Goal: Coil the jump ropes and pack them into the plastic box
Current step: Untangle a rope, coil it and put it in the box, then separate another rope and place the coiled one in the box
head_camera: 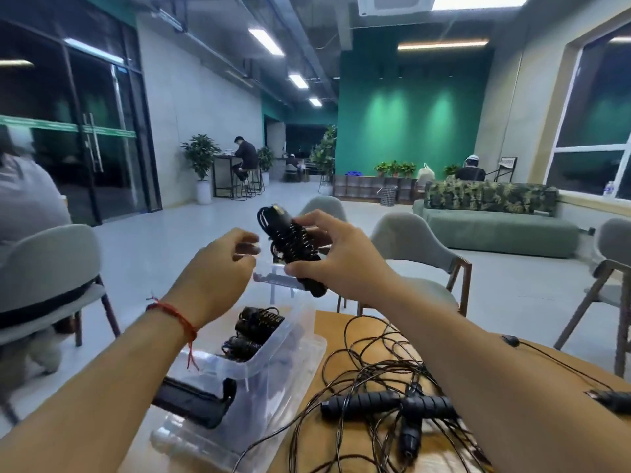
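Black cord wound tightly round a pair of black handles makes the coiled jump rope bundle [296, 245], held up in the air above the far edge of the tabletop. The right hand [329, 256] grips it, thumb under the lower end and fingers curled over the top. The left hand [218, 268] hangs just beside the bundle with its fingers loosely curled and blurred; nothing shows between them. A red string bracelet [174, 315] circles that wrist. Below the hands, a clear plastic box [273, 349] sits at the left edge of the light wooden tabletop [341, 327]. Inside it lie two more coiled black rope bundles [257, 322], packed side by side towards the far end. A black, clamp-shaped object [194, 404] lies against the near side of the box; what it is cannot be told. More clear plastic [191, 442] spreads beneath the box towards the near left corner. To the right of the box, across the middle of the tabletop, sprawls a tangle of loose thin black cords [362, 363]. Black ribbed foam handles [389, 404] lie among them near the front edge. Another black handle [611, 399] rests at the right edge, its cord trailing back past the right forearm. Grey upholstered chairs [409, 240] stand beyond the table.
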`<state>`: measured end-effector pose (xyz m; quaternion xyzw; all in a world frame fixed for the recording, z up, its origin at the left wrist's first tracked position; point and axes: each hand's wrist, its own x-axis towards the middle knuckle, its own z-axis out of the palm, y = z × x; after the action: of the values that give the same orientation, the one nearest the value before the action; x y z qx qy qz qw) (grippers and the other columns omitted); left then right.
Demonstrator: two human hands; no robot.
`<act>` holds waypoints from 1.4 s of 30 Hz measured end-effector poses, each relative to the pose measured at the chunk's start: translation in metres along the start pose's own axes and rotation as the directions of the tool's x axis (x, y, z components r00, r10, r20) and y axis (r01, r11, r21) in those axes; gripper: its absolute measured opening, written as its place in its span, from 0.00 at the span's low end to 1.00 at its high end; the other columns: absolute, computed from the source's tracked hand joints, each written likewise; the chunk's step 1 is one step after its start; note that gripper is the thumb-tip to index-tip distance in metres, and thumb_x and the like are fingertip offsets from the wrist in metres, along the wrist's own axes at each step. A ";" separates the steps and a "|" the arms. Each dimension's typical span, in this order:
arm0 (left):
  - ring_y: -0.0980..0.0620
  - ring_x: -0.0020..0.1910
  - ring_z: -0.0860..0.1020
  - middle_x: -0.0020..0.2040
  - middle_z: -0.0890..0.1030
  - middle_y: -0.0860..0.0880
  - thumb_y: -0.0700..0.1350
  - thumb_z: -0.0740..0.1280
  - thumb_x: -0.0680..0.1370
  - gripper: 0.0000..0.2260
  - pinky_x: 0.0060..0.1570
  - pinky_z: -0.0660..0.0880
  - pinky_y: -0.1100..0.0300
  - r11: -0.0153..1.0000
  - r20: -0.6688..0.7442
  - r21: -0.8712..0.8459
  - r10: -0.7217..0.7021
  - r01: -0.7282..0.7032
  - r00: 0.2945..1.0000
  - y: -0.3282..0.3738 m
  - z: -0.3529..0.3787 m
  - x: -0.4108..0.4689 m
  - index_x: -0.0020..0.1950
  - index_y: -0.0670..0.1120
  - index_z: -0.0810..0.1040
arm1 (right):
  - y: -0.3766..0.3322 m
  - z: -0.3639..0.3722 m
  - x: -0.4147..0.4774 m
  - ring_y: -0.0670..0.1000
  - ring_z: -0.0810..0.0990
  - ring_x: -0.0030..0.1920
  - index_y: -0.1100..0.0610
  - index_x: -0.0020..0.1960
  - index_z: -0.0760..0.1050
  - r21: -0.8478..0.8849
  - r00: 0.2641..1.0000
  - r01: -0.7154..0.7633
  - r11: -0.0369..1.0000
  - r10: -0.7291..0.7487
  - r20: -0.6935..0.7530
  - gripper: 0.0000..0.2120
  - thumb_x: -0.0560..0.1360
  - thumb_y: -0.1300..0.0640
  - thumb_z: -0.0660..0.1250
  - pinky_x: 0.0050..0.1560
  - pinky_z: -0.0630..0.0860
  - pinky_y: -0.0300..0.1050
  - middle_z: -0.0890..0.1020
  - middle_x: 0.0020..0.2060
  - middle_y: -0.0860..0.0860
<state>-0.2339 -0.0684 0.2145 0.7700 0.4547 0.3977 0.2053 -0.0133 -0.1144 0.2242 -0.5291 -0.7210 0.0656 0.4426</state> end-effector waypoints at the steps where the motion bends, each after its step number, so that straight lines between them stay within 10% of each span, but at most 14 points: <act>1: 0.51 0.61 0.80 0.62 0.84 0.52 0.39 0.62 0.83 0.15 0.64 0.75 0.52 0.995 -0.047 0.085 -0.043 0.047 0.998 -0.017 -0.007 0.002 0.67 0.52 0.78 | -0.004 0.010 0.009 0.48 0.86 0.52 0.38 0.68 0.75 -0.042 0.999 -0.008 0.999 0.009 0.037 0.31 0.68 0.45 0.84 0.58 0.85 0.54 0.87 0.55 0.44; 9: 0.39 0.63 0.79 0.69 0.80 0.43 0.45 0.61 0.81 0.23 0.63 0.78 0.45 0.871 -0.013 0.427 -0.264 0.244 0.964 -0.102 -0.012 -0.008 0.77 0.52 0.68 | 0.000 0.097 0.057 0.56 0.82 0.50 0.44 0.70 0.73 -0.379 0.946 0.012 0.926 0.112 0.304 0.34 0.67 0.50 0.83 0.41 0.77 0.45 0.84 0.54 0.51; 21: 0.43 0.66 0.73 0.66 0.78 0.43 0.44 0.62 0.81 0.17 0.63 0.73 0.49 0.560 0.243 0.821 -0.174 -0.107 0.954 -0.091 0.018 0.021 0.69 0.45 0.74 | 0.055 0.140 0.088 0.60 0.81 0.62 0.46 0.73 0.78 -0.591 0.857 -0.139 0.795 0.395 0.330 0.36 0.68 0.58 0.84 0.52 0.78 0.47 0.82 0.66 0.53; 27: 0.45 0.54 0.82 0.58 0.83 0.46 0.40 0.68 0.78 0.16 0.55 0.82 0.52 0.737 0.624 0.616 -0.242 -0.278 0.743 -0.089 0.049 0.064 0.65 0.48 0.80 | 0.067 0.133 0.105 0.58 0.81 0.57 0.48 0.71 0.80 -0.577 0.847 -0.181 0.796 0.424 0.320 0.31 0.70 0.58 0.81 0.51 0.80 0.48 0.83 0.63 0.53; 33: 0.44 0.54 0.84 0.64 0.79 0.49 0.40 0.71 0.76 0.43 0.50 0.85 0.50 0.726 0.730 0.576 -0.251 -0.375 0.636 -0.105 0.074 0.085 0.83 0.64 0.55 | 0.079 0.120 0.112 0.55 0.77 0.56 0.47 0.73 0.78 -0.554 0.824 -0.205 0.807 0.448 0.347 0.33 0.70 0.58 0.82 0.55 0.81 0.49 0.79 0.64 0.52; 42: 0.44 0.61 0.81 0.65 0.83 0.48 0.42 0.68 0.76 0.25 0.64 0.80 0.48 0.753 0.659 0.552 -0.131 -0.358 0.741 -0.108 0.062 0.094 0.72 0.54 0.80 | 0.086 0.135 0.116 0.57 0.81 0.59 0.46 0.70 0.81 -0.619 0.837 -0.055 0.783 0.375 0.399 0.36 0.64 0.51 0.87 0.52 0.78 0.47 0.83 0.62 0.50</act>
<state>-0.2166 0.0700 0.1441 0.9088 0.4084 -0.0714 0.0468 -0.0541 0.0687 0.1612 -0.6845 -0.7271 0.0280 0.0439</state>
